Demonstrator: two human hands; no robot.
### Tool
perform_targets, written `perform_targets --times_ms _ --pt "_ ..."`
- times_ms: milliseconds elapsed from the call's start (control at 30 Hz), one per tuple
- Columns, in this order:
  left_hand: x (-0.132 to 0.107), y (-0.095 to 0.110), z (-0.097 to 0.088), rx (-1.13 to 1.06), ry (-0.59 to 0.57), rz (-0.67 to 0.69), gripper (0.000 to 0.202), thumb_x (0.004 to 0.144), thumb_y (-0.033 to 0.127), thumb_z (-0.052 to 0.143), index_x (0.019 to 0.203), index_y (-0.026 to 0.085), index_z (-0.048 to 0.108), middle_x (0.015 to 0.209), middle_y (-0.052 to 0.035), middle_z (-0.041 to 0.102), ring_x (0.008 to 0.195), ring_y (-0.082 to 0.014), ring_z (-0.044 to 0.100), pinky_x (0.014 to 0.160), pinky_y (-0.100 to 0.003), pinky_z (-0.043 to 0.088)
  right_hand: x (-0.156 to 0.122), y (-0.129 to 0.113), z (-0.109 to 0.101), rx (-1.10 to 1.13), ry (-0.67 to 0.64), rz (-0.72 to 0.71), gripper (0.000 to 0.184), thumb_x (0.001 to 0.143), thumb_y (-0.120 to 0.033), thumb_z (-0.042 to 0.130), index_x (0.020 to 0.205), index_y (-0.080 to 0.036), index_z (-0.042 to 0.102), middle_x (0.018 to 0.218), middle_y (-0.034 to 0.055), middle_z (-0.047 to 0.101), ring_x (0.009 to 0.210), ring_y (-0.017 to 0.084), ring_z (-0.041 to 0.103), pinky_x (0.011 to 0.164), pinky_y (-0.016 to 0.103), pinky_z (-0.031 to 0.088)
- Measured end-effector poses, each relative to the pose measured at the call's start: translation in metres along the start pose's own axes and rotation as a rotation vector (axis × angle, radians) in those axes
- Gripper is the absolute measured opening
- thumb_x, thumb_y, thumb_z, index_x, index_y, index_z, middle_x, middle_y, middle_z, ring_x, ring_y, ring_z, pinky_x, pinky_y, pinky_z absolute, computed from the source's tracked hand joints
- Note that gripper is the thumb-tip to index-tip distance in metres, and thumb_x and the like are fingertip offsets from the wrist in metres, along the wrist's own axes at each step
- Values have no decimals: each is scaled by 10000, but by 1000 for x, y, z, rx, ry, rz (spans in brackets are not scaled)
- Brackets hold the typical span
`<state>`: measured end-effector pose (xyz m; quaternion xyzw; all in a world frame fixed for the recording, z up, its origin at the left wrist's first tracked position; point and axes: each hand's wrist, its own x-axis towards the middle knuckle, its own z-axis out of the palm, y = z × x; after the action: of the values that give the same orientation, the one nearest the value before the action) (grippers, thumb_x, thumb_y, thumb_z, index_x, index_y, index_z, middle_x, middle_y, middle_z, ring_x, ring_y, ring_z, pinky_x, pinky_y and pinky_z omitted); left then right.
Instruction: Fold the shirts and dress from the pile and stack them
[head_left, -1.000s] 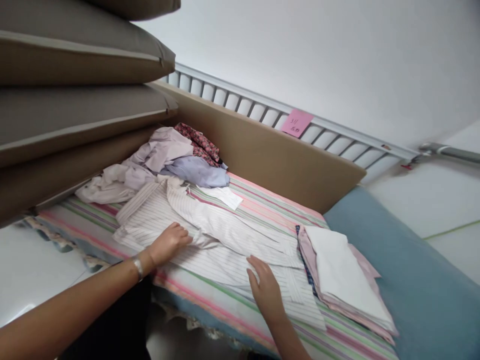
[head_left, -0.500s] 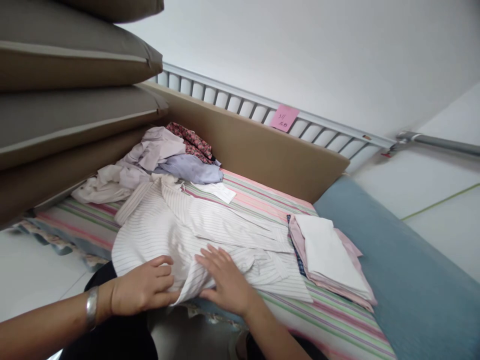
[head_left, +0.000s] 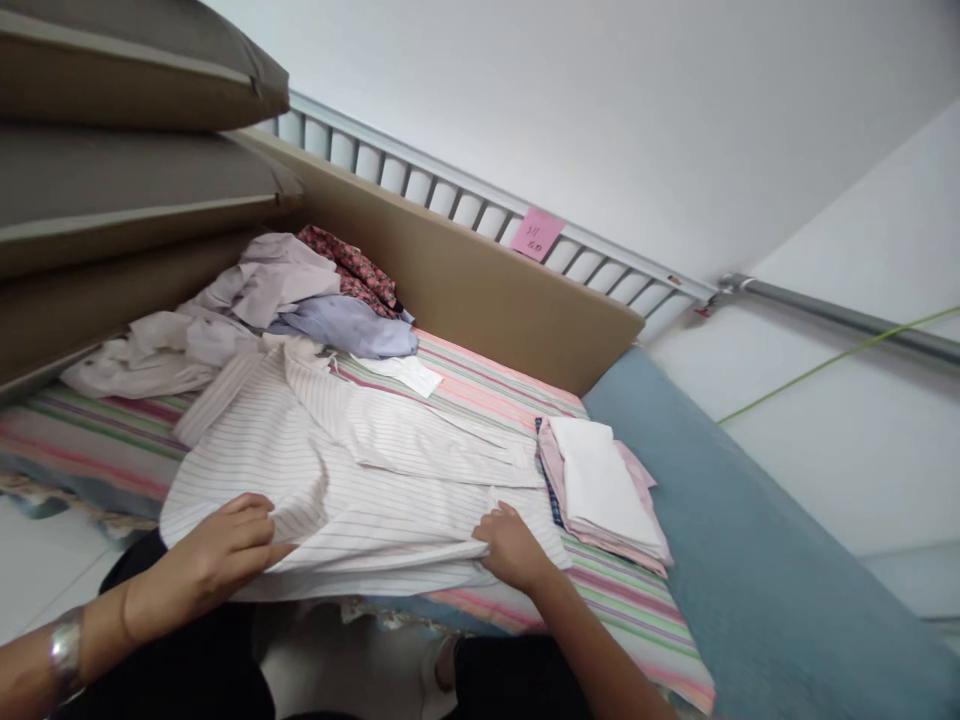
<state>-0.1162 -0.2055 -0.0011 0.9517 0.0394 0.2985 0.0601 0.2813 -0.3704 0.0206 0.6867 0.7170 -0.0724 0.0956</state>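
A white shirt with thin stripes lies spread on a striped cloth over a bed. My left hand pinches the shirt's near edge at the left, fingers closed on the fabric. At the near edge further right, my right hand grips a fold of the same shirt. Just right of the shirt sits a stack of folded garments, white on top and pink below.
A heap of unfolded clothes, lilac, blue and red floral, lies at the back left. Grey cushions are stacked at the left. A brown board and a white rail with a pink note stand behind. A blue mattress extends right.
My hands slid apart along the shirt's near edge: the left stayed at the left corner, the right moved rightward. The shirt's lower part is now folded up. The camera swung right.
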Motion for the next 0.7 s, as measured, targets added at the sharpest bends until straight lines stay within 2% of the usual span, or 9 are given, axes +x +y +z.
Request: perform_targets --times_ms 100,200,333,400,467,567,633,700 --pt "2 -4 5 -9 41 -21 390 824 50 432 1082 300 583 649 37 549 617 -119 508 833 -325 432 -25 22 -1 -64 25 84 133 726 -193 543 778 -216 664 831 51 667 898 208 570 1032 441 258" --pt "7 -5 3 -4 91 -38 385 832 52 418 1088 293 576 633 42 530 603 -121 501 851 -339 424 -47 42 2 -90 55 189 137 737 -183 522 746 -208 657 801 56 664 877 218 577 994 448 291" --pt "12 0 -3 7 104 -61 292 868 119 399 1028 269 592 691 3 576 670 -154 531 746 -309 443 -71 61 7 -10 163 248 146 749 -201 513 802 -221 648 905 52 680 941 217 589 980 440 322" --pt "10 0 -4 -3 108 -131 263 885 144 397 1019 258 594 759 -19 609 725 -163 550 673 -273 443 -81 67 4 43 218 256 179 735 -233 541 880 -232 645 1007 63 684 1010 229 589 1008 471 306" --pt "10 -4 -4 -24 122 -231 229 902 176 414 1025 246 594 810 -25 626 758 -158 563 655 -248 445 -86 69 -8 76 210 279 192 727 -263 552 895 -241 641 1009 63 692 1002 235 603 1018 498 298" --pt "25 -22 -1 -33 99 -376 191 910 296 462 987 230 624 820 -16 648 766 -156 588 680 -239 449 -78 75 -38 56 107 342 161 759 -255 490 827 -244 636 916 46 705 923 228 627 1003 492 313" --pt "50 -41 4 -25 7 -482 242 901 371 472 935 216 655 821 -15 671 766 -164 610 696 -244 445 -56 84 -57 9 23 388 201 782 -253 437 808 -238 635 917 61 706 922 248 630 947 473 362" --pt "82 -64 13 -20 -127 -578 272 883 397 491 886 199 678 826 -26 692 774 -177 627 707 -251 440 -22 96 -67 -26 -76 441 238 795 -284 411 816 -230 642 950 93 705 930 282 632 859 454 415"
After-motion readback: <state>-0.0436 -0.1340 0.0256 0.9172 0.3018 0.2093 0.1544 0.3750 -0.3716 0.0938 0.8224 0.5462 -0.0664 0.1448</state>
